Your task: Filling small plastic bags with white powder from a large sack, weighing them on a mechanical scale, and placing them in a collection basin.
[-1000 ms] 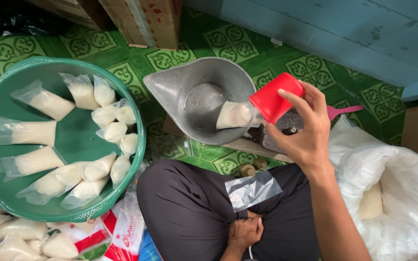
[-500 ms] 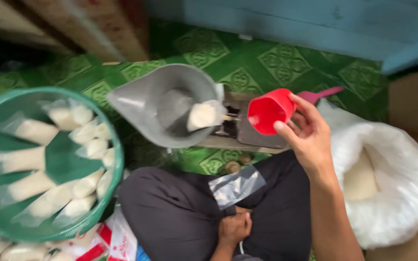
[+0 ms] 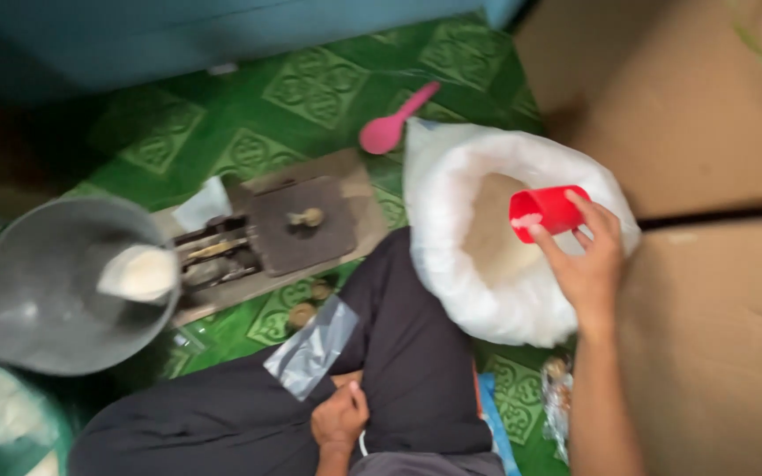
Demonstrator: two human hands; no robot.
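Taking the white sack (image 3: 487,300) as the landmark: far to its left, at the frame's lower corner, shows a bit of a green basket (image 3: 11,423) with small filled bags. Next comes a grey metal scoop pan (image 3: 37,291) with a filled plastic bag (image 3: 141,271) lying in it, then a flat scale (image 3: 297,231) on the green patterned floor (image 3: 310,88), just left of the sack. An empty clear bag (image 3: 310,345) lies on the person's dark trouser leg, below and left of the sack. The left hand (image 3: 339,416) rests on the lap, curled loosely; whether it holds anything cannot be told. A pink spoon (image 3: 394,123) lies just above the sack. Over the sack's open mouth, the right hand (image 3: 588,264) is clenched around a red cup (image 3: 547,211), tipped sideways above the pale grain inside. Brown cardboard (image 3: 716,335) stands right of the sack.
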